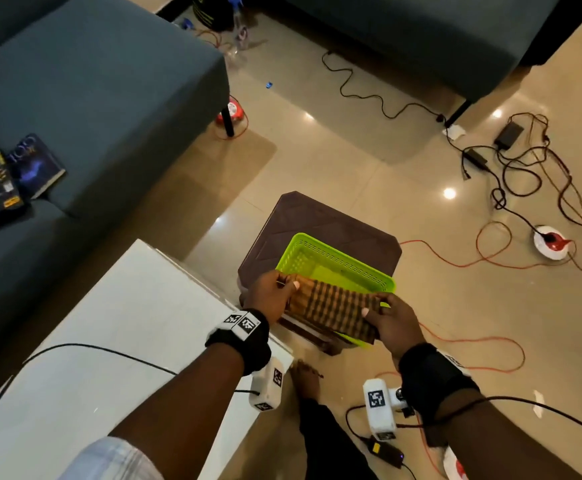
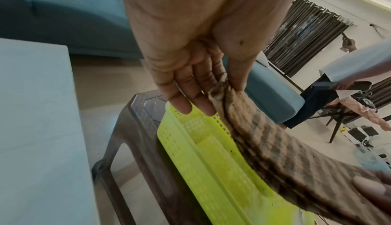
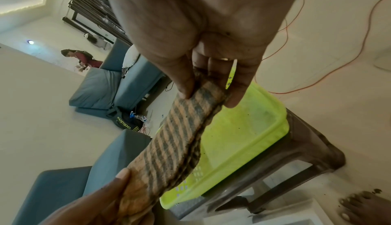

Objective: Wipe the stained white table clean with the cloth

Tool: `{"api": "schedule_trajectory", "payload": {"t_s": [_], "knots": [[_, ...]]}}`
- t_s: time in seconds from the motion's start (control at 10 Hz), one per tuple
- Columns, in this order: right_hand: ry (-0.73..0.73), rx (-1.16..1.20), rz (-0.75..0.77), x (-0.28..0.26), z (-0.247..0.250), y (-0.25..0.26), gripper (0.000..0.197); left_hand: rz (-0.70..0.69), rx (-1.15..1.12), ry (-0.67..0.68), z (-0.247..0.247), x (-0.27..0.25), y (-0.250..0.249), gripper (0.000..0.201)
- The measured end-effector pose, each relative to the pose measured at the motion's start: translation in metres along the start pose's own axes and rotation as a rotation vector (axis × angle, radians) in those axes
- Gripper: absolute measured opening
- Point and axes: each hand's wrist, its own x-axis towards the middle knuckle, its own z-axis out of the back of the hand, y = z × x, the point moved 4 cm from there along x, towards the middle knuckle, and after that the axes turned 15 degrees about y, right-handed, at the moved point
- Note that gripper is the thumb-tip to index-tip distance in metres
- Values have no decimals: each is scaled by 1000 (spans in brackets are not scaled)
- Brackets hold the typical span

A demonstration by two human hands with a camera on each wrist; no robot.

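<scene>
A brown checked cloth (image 1: 334, 308) is stretched between both hands just above a lime-green basket (image 1: 320, 258) that sits on a brown plastic stool (image 1: 303, 220). My left hand (image 1: 272, 292) pinches the cloth's left end between thumb and fingers (image 2: 222, 84). My right hand (image 1: 386, 320) pinches the right end (image 3: 203, 84). The folded cloth (image 2: 275, 151) sags slightly between them over the basket (image 2: 201, 153). The white table (image 1: 116, 327) lies to the left, under my left forearm.
Dark grey sofas (image 1: 92, 98) stand at left and at the back. Cables and power adapters (image 1: 511, 161) litter the tiled floor at right. My bare foot (image 1: 305, 377) is beside the stool. Books (image 1: 33, 164) lie on the left sofa.
</scene>
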Motion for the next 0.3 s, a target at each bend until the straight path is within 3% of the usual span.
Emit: {"api": "schedule_trajectory", "payload": {"t_s": [0.1, 0.2, 0.3], "knots": [[-23, -40, -12, 22, 6, 0, 25, 3, 13, -24, 1, 19, -8, 15], [-66, -216, -34, 45, 8, -3, 32, 66, 68, 8, -1, 33, -2, 40], [-87, -425, -57, 47, 0, 1, 48, 48, 89, 40, -1, 30, 12, 47]]}}
